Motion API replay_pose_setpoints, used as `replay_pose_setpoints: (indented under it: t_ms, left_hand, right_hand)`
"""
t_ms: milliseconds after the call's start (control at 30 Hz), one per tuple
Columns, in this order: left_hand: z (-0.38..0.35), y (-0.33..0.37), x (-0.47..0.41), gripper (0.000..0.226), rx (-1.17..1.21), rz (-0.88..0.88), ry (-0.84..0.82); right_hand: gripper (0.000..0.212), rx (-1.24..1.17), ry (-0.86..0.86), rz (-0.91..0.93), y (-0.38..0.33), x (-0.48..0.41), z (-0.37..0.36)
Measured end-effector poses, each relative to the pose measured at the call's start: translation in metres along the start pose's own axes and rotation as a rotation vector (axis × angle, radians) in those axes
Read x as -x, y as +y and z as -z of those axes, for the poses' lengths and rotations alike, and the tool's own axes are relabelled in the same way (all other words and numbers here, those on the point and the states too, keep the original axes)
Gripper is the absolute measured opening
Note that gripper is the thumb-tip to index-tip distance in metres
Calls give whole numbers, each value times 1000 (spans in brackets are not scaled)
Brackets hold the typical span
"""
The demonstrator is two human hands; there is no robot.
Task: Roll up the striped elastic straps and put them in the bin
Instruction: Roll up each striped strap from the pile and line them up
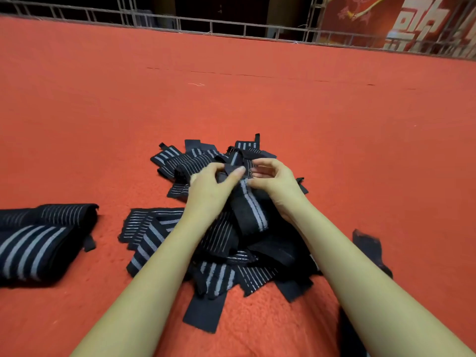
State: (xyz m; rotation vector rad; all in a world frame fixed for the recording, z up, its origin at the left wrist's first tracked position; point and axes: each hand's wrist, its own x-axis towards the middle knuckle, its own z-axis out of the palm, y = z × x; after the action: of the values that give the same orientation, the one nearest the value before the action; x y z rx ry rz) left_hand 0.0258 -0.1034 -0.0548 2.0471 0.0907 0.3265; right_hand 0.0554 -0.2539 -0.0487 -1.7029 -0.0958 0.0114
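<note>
A heap of black elastic straps with grey stripes (219, 256) lies on the red carpet in front of me. Above it I hold one striped strap (253, 212), which hangs down toward me. My left hand (210, 189) grips its top end with curled fingers and thumb. My right hand (274, 180) pinches the same end from the right, fingertips nearly meeting the left thumb. No bin is in view.
Two rolled or folded striped straps (43, 240) lie at the left edge. A loose black piece (368, 243) lies to the right of my right forearm. The red carpet (231, 94) runs far ahead to a metal railing (211, 24).
</note>
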Motion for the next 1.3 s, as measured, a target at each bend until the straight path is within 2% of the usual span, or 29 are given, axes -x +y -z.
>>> replay_pose_setpoints:
  t_ms: [133,267,333,467,567,733,867,967,1067,1133,1200,1233,1300]
  left_hand:
    - [-12,3,1,16,64,-44,37]
    - [-17,-1,7,29,35,-48,-26]
    - [-14,-2,9,27,111,-44,-45]
    - [-5,-4,14,22,233,-52,-138]
    - [-3,-8,19,18,259,-40,-176]
    - [-8,-10,24,19,294,-21,-75]
    - [-13,-19,11,39,351,101,18]
    - [-5,-25,-10,45,212,151,133]
    - [6,-6,-28,36,-11,24,264]
    - [7,6,-33,29,-308,-46,275]
    - [5,12,-23,39,-503,-126,266]
    - [3,16,-14,37,-465,-193,257]
    - [2,25,10,20,-193,-268,140]
  right_hand:
    - [42,-14,49,2,4,10,2]
    - [47,48,10,-8,9,16,4]
    - [47,16,4,-19,9,18,3]
    - [19,-39,55,35,7,21,2]
    - [14,-59,118,69,6,22,3]
    - [14,-64,8,51,7,27,0]
    - [12,-142,16,103,2,34,5]
    - [11,-263,-14,-5,7,39,12]
    - [10,-334,64,-61,11,38,22]
    - [9,-342,150,-62,11,36,26]
    - [5,-313,201,-46,11,36,27]
    - [4,-311,217,-39,11,36,27]
    - [4,-332,239,-29,5,40,23]
